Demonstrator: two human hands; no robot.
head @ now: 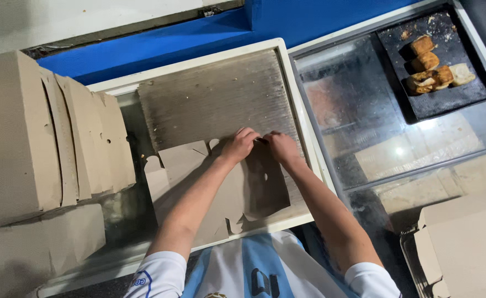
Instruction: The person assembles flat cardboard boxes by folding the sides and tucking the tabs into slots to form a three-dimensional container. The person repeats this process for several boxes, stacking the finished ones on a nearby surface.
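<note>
Blue wall (198, 38); glass display counter (375, 132)

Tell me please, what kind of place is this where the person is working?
Probably a bakery or pastry shop counter. A dark tray of baked pastries sits inside a glass display case, folded cardboard boxes are stacked alongside, and the left hand and right hand press on a flat box blank.

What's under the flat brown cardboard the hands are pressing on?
The flat cardboard lies on a ribbed grey board, which shows bare above it. The left hand and right hand press its top edge. Whatever lies directly beneath the cardboard is covered.
</note>
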